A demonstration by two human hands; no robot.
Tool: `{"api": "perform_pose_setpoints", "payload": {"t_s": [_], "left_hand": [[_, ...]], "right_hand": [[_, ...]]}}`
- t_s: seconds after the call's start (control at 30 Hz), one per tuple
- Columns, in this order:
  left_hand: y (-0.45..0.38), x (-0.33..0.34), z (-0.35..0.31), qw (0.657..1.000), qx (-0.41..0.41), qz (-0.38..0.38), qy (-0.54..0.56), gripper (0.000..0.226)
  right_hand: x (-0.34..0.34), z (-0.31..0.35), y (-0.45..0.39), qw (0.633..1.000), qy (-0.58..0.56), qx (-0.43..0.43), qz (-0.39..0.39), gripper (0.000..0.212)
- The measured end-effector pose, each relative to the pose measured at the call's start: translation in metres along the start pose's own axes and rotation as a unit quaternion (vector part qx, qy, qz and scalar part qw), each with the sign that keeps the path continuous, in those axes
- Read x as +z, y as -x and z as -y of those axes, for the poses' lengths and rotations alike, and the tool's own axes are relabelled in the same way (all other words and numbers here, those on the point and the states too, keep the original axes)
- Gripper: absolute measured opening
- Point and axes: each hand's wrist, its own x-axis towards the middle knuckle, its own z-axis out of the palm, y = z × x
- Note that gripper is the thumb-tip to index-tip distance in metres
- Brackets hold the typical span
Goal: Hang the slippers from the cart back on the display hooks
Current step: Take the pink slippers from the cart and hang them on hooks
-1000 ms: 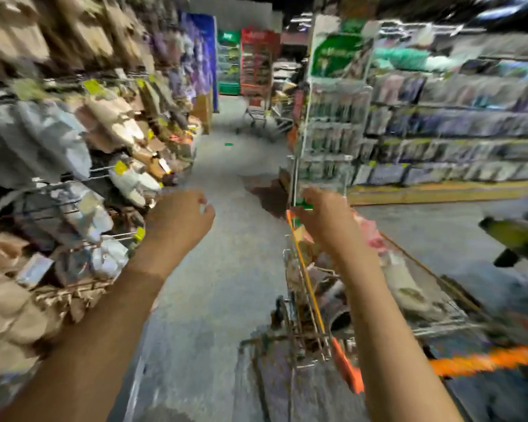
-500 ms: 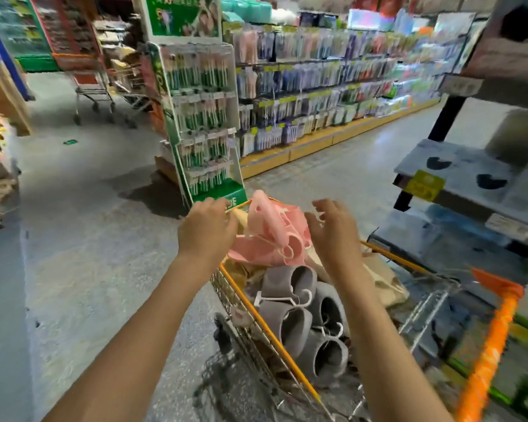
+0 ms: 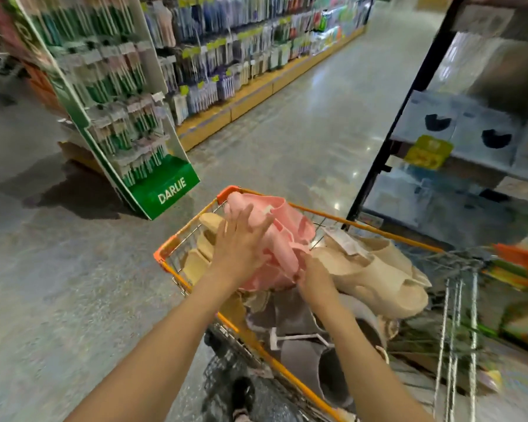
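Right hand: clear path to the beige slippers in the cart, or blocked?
Probably yes. The right hand sits at the lower edge of the pink slippers, right beside the beige slippers, which lie on top of the pile in the cart with nothing over them.

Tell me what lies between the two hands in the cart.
In the head view, the pink slippers lie between them: the left hand rests flat on their top, and the right hand grips their lower edge.
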Motion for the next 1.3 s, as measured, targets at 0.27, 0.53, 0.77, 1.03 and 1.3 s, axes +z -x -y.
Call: {"api": "perform_pose_setpoints", "payload": {"t_s": [0.27,0.53,0.77,1.03,1.3], "left_hand": [[-0.075,0.024,0.018,0.986,0.126,0.110,-0.006,0.065],[-0.115,0.020,0.001,0.976,0.152,0.153,-0.002,0.054],[-0.132,0.009,0.009,0.979,0.149,0.130,0.044,0.055],[-0.138,-0.027,0.023,0.970,0.159,0.089,0.160,0.036],[-0.138,-0.078,0.003,0.926,0.173,0.127,0.311,0.003]], "right_hand": [[-0.003,0.018,-0.036,0.968,-0.236,0.078,0.019,0.030],[-0.016,0.004,-0.039,0.952,-0.236,0.188,0.053,0.020],[-0.033,0.010,-0.042,0.900,-0.347,0.261,-0.040,0.033],[-0.094,0.059,-0.035,0.909,-0.335,0.167,-0.183,0.032],[-0.147,0.100,-0.002,0.918,-0.195,0.102,-0.329,0.044]]}}
